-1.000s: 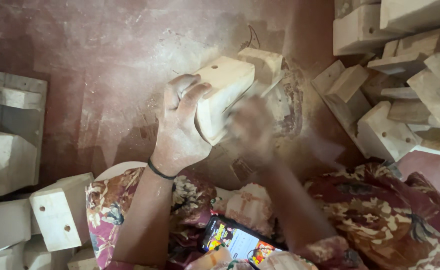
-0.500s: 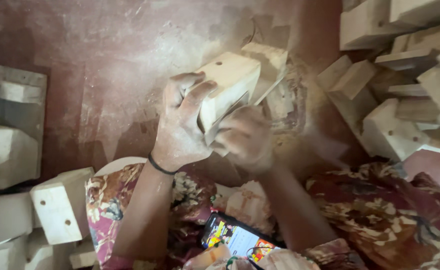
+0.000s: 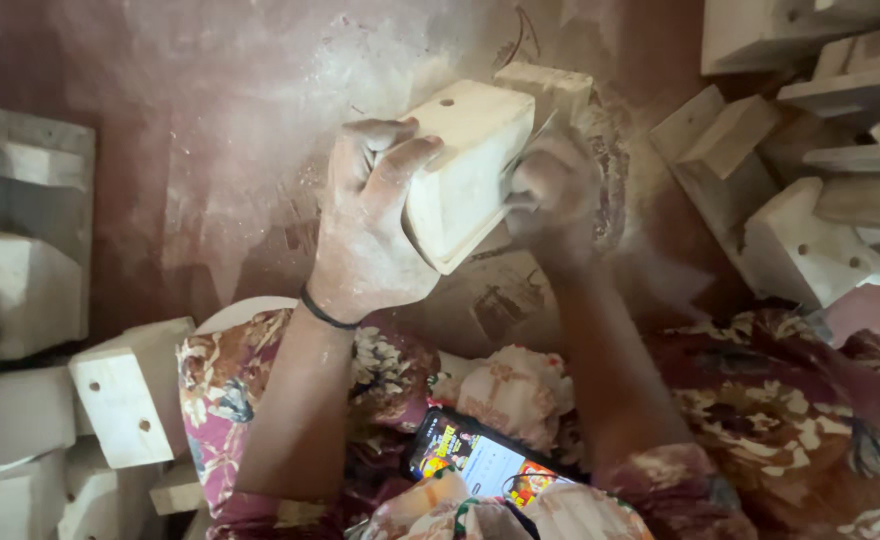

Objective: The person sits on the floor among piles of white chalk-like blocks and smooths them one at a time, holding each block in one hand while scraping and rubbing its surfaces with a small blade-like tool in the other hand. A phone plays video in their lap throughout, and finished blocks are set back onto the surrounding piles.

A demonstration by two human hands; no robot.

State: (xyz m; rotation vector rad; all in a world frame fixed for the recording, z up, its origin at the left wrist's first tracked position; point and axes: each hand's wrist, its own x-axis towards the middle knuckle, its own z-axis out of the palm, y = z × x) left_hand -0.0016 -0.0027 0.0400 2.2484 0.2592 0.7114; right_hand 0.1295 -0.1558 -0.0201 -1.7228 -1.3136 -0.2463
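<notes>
— Where was the wooden block [image 3: 465, 180] when we looked?

— It was held up above the dusty floor [image 3: 190, 150], tilted, in front of our lap. Our left hand [image 3: 370, 235] was wrapped firmly around the block's near-left edge, fingers curled over the top face. Our right hand [image 3: 550, 195] pressed against the block's right side, closed on something small (perhaps a piece of sandpaper, but we could not tell).

— What could have gone wrong, in our opinion?

— The block had a thick coat of dust, so we judged it could slip from the left hand and fall. Below the block, on our lap, lay a phone [image 3: 480, 465] with its screen lit; a falling block could hit it. Also the rubbing hand was very near to the block's sharp corner, which could scrape the knuckles.

— And what was hard to see?

— The right hand was blurred, so its fingers were unclear. The underside of the block was hidden. To the right of the block, the stacked wooden pieces [image 3: 790, 230] were cut off by the edge of the view; to its left, more pale blocks [image 3: 130, 395] were only partly visible.
</notes>
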